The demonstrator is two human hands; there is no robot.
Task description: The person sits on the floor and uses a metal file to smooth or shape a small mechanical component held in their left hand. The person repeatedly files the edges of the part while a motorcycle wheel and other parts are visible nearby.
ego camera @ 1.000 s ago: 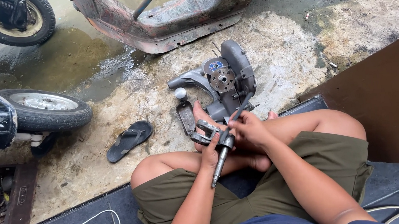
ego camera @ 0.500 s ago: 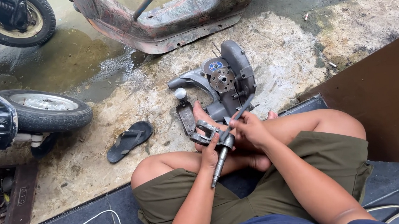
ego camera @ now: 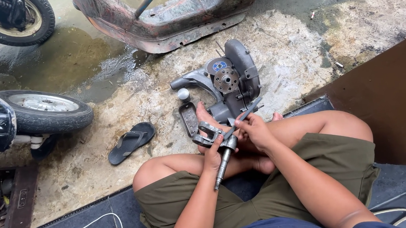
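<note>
Between the crossed knees, the left hand (ego camera: 212, 157) is closed around a grey metal shaft (ego camera: 222, 161) with a forked head (ego camera: 207, 133), its stem pointing toward six o'clock. At about two o'clock from it, the right hand (ego camera: 255, 132) pinches a thin rod-like tool (ego camera: 245, 118) against that head. The part looks heavy, rigid and possibly greasy, so the stem seems the surest grip. An engine casing (ego camera: 236, 80) lies at twelve o'clock; a black sandal (ego camera: 131, 142) lies at nine.
</note>
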